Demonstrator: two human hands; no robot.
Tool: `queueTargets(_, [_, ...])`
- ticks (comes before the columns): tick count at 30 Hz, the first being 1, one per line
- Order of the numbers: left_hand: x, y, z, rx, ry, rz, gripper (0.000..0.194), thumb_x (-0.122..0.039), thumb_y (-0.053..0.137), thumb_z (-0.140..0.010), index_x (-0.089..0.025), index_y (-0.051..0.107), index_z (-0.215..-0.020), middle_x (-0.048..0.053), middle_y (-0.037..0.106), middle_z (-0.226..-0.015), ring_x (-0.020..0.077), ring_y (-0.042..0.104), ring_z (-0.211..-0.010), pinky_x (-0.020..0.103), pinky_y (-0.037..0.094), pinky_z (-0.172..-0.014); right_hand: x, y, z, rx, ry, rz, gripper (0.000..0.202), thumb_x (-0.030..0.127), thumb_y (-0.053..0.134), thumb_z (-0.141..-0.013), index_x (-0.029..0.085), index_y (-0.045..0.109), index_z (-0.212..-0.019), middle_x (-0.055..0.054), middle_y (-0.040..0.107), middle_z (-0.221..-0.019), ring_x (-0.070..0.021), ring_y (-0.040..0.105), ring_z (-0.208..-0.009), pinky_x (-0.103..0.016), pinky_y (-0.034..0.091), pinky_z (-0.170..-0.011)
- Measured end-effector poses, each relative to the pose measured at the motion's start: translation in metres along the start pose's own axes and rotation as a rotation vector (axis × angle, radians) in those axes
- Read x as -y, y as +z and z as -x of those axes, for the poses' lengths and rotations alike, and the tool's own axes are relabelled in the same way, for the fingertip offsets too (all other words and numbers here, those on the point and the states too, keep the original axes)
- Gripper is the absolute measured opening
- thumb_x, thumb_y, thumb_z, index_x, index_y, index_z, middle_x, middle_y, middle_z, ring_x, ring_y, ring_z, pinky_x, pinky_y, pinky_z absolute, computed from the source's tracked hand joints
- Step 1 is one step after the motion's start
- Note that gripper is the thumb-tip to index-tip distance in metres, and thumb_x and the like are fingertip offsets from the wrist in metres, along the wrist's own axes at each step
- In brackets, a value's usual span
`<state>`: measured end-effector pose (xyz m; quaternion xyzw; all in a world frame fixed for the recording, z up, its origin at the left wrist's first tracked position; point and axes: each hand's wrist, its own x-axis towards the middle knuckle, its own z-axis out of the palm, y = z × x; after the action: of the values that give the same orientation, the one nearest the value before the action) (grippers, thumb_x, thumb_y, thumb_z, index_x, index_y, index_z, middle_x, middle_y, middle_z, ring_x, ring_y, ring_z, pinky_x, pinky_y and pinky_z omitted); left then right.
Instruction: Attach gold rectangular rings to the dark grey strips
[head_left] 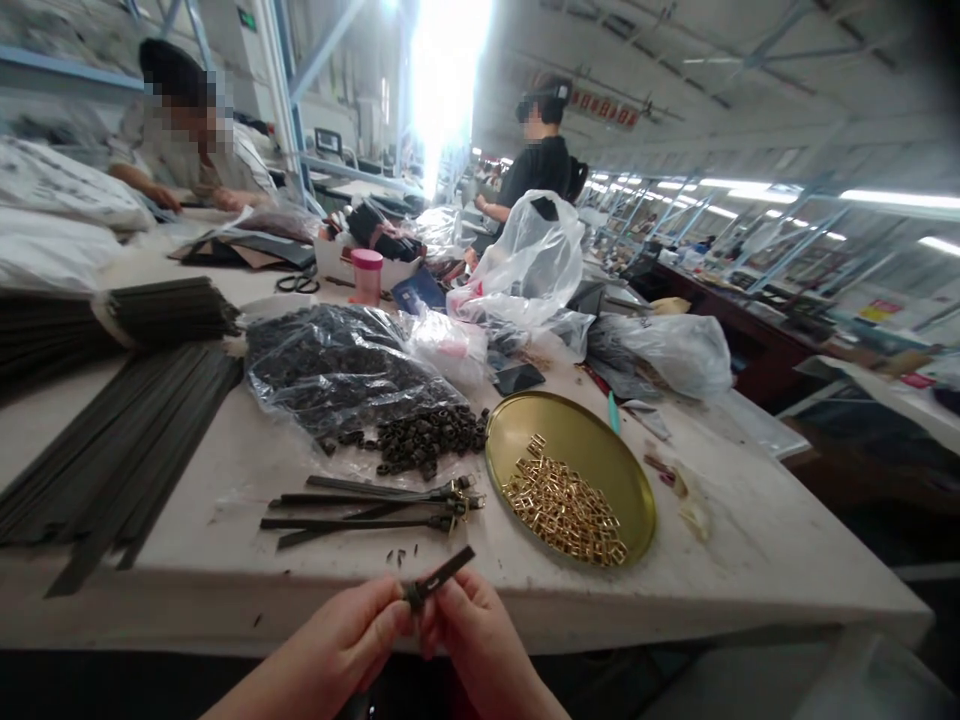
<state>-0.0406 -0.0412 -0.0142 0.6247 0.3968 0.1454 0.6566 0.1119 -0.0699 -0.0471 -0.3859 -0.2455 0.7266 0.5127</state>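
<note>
Both hands meet at the table's front edge around one dark strap [452, 568]. My left hand [369, 632] pinches it where a small dark loop sits around it. My right hand [471, 622] has its fingers closed on the strap just to the right, and the strap's end sticks out above them. Just beyond lie several finished-looking straps [360, 522] with gold buckles at their right ends. A round gold tray [630, 480] holds a heap of small gold buckles [566, 510]. Small dark loops [431, 440] spill from a clear plastic bag [337, 365].
Bundled long dark strips [142, 440] cover the left side. Farther back are black scissors [298, 283], a pink-lidded jar [367, 277] and a clear plastic bag [536, 260]. One person [195, 150] sits at the back left; another [540, 160] is farther off.
</note>
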Motion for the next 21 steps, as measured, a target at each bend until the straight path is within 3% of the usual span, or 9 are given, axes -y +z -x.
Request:
queueTargets(4, [-0.001,0.002,0.003,0.014,-0.019,-0.126,0.038,-0.05,0.036,-0.083,-0.017,0.052,-0.074,-0.005,0.04,-0.051,0.0095,0.036,-0.045,0.019,0.027,-0.043,0.0,-0.006,0.001,0.047,0.154,-0.011,0.025,0.029,0.073,-0.061,0.015,0.052,-0.066,0.004,0.053,-0.048,-0.0062,0.044,-0.039,-0.017,0.032,-0.038])
queueTargets(6, [0.003,0.003,0.005,-0.01,-0.024,-0.132,0.035,-0.049,0.037,-0.083,-0.017,0.053,-0.085,-0.005,0.046,-0.051,0.0103,0.039,-0.045,0.019,0.029,-0.044,0.002,-0.008,0.003,0.066,0.193,0.043,0.024,0.027,0.073,-0.06,0.015,0.051,-0.064,0.005,0.051,-0.045,-0.0057,0.043,-0.037,-0.016,0.03,-0.038])
queueTargets(9, [0.01,0.01,0.005,-0.089,-0.004,-0.102,0.046,-0.051,0.037,-0.081,-0.019,0.045,-0.113,-0.001,0.058,-0.061,0.0131,0.046,-0.049,0.021,0.035,-0.048,0.005,-0.008,0.004,0.057,0.13,0.186,0.027,0.031,0.073,-0.061,0.015,0.05,-0.063,0.007,0.048,-0.044,-0.0039,0.04,-0.038,-0.016,0.028,-0.04])
queueTargets(11, [0.011,0.016,0.004,-0.163,0.033,-0.074,0.051,-0.053,0.037,-0.08,-0.02,0.041,-0.119,0.002,0.064,-0.074,0.0165,0.053,-0.06,0.023,0.04,-0.056,0.005,-0.006,0.003,0.042,0.058,0.279,0.031,0.037,0.072,-0.063,0.016,0.049,-0.063,0.008,0.047,-0.045,-0.0036,0.037,-0.039,-0.016,0.027,-0.041])
queueTargets(14, [0.006,0.021,0.0,-0.207,0.068,-0.042,0.049,-0.052,0.039,-0.079,-0.021,0.044,-0.116,0.004,0.065,-0.083,0.0198,0.057,-0.075,0.025,0.043,-0.068,0.001,-0.002,0.001,0.049,-0.014,0.328,0.036,0.046,0.068,-0.065,0.017,0.046,-0.061,0.008,0.043,-0.046,-0.0038,0.035,-0.04,-0.017,0.025,-0.041])
queueTargets(17, [0.002,0.014,-0.004,-0.134,0.076,-0.068,0.041,-0.049,0.036,-0.081,-0.019,0.051,-0.105,0.004,0.064,-0.081,0.0196,0.056,-0.077,0.026,0.042,-0.072,0.002,-0.004,0.003,0.138,-0.034,0.369,0.039,0.053,0.061,-0.069,0.015,0.053,-0.066,0.006,0.043,-0.048,-0.0046,0.036,-0.042,-0.018,0.027,-0.043])
queueTargets(19, [0.003,0.005,-0.007,-0.113,0.052,-0.122,0.036,-0.047,0.033,-0.083,-0.018,0.054,-0.09,0.003,0.061,-0.079,0.0187,0.054,-0.076,0.025,0.041,-0.072,0.011,-0.013,0.003,0.18,-0.039,0.454,0.04,0.054,0.055,-0.074,0.015,0.059,-0.076,0.004,0.048,-0.052,-0.0066,0.041,-0.045,-0.02,0.032,-0.047])
queueTargets(21, [0.007,-0.004,-0.01,-0.165,-0.003,-0.166,0.036,-0.047,0.032,-0.082,-0.019,0.052,-0.078,0.002,0.057,-0.074,0.0174,0.05,-0.072,0.024,0.04,-0.068,0.029,-0.029,-0.004,0.127,-0.091,0.638,0.037,0.05,0.051,-0.078,0.015,0.061,-0.082,0.002,0.053,-0.057,-0.0095,0.047,-0.052,-0.022,0.037,-0.052])
